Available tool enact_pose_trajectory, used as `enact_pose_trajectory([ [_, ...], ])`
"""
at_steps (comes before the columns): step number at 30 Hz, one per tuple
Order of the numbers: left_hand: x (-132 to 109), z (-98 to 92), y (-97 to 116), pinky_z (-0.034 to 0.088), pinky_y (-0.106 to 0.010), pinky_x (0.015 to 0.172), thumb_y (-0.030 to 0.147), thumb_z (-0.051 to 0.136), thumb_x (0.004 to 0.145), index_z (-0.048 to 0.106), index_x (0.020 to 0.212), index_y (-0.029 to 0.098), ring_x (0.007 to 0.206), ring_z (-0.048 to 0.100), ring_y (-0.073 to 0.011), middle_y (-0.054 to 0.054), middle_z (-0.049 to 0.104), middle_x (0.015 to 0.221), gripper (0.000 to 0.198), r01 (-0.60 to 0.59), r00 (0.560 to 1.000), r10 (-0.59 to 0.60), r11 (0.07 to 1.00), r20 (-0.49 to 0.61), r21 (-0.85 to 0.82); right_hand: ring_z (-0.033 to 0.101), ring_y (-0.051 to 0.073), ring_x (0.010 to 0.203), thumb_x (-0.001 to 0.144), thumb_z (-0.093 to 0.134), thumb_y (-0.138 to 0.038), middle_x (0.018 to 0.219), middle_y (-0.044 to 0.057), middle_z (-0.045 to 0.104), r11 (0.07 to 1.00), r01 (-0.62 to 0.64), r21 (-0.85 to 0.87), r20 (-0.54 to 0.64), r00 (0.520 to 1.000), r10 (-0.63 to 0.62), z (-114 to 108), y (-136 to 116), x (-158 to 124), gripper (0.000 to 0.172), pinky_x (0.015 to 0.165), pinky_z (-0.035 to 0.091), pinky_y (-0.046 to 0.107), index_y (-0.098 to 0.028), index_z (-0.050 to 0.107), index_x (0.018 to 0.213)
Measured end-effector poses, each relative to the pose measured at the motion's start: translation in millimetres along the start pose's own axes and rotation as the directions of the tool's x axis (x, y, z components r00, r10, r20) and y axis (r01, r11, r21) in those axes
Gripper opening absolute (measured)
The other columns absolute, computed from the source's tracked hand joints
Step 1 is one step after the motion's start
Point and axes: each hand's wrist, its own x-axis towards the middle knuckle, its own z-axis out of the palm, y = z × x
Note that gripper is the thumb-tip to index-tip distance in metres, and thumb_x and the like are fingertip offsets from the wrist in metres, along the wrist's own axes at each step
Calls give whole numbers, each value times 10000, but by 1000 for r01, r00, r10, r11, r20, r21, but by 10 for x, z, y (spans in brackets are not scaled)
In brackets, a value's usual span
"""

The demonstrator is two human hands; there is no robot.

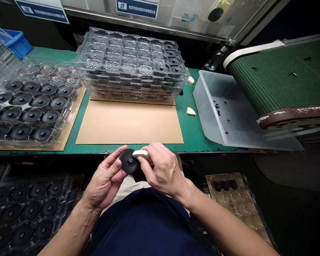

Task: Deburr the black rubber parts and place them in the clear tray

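Observation:
My left hand (106,179) is closed on the edge of a round black plastic part (128,164), thumb in front and fingers behind. A small raised stub stands at the middle of that disc. In my right hand (164,170) I pinch a cream-coloured wedge-shaped block (140,153), its end against or just over the disc's upper right rim; exact contact cannot be told. Both hands are above my lap, just before the table's front edge. Beyond them lies a bare cardboard sheet (130,122) on the green table.
Stacked clear trays (130,74) stand behind the cardboard. A clear tray (29,106) of black discs is at left, another tray (24,209) below it. Two cream blocks (191,111) lie near a translucent bin (216,124) under a green conveyor belt (282,78). A blue basket (20,44) is far left.

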Motion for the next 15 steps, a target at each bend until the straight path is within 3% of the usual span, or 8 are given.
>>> enact_pose_trajectory([
  [2, 23, 29, 33, 537, -247, 1017, 177, 837, 824, 714, 1285, 274, 1211, 652, -203, -63, 718, 1289, 487, -119, 992, 121, 991, -33, 66, 522, 144, 683, 1041, 511, -276, 776, -7, 593, 957, -224, 187, 66, 974, 215, 58, -36, -27, 185, 650, 385, 286, -193, 577, 890],
  [4, 28, 39, 54, 530, -236, 1018, 158, 864, 785, 727, 1267, 262, 1233, 641, -217, -69, 730, 1263, 512, -168, 985, 172, 979, -29, 118, 495, 126, 634, 1038, 513, -282, 736, -31, 567, 920, -288, 267, 139, 956, 259, 98, -53, -51, 195, 619, 366, 270, -203, 552, 864],
  [6, 22, 24, 65, 531, -224, 1007, 178, 862, 793, 732, 1267, 254, 1223, 647, -215, -72, 729, 1268, 498, -148, 988, 153, 978, -20, 145, 513, 145, 698, 1019, 523, -260, 789, -8, 588, 950, -243, 193, 63, 970, 236, 106, -39, -65, 150, 679, 380, 283, -196, 575, 894],
  [8, 16, -6, 74, 536, -231, 1001, 229, 834, 838, 722, 1292, 249, 1204, 655, -212, -79, 723, 1283, 468, -47, 999, 48, 986, -1, 159, 529, 178, 796, 1012, 527, -242, 870, 32, 614, 986, -153, 59, -5, 988, 154, 85, 1, -73, 125, 765, 389, 314, -183, 612, 943],
  [12, 29, -46, 86, 563, -258, 944, 328, 718, 949, 740, 1262, 174, 1132, 674, -220, -128, 734, 1227, 349, 162, 978, -184, 965, 95, 206, 531, 219, 916, 1033, 511, -222, 993, 70, 636, 998, 41, -49, 87, 996, -37, 4, 95, -92, 168, 844, 384, 358, -188, 657, 1111],
  [15, 37, -36, 55, 599, -256, 758, 359, 677, 973, 798, 1066, 146, 869, 695, -179, -109, 762, 994, 262, 259, 949, -286, 947, 134, 188, 519, 223, 930, 1039, 491, -207, 1044, 73, 634, 986, 160, -47, 145, 978, -152, -60, 127, -90, 234, 842, 388, 371, -202, 652, 1209],
])
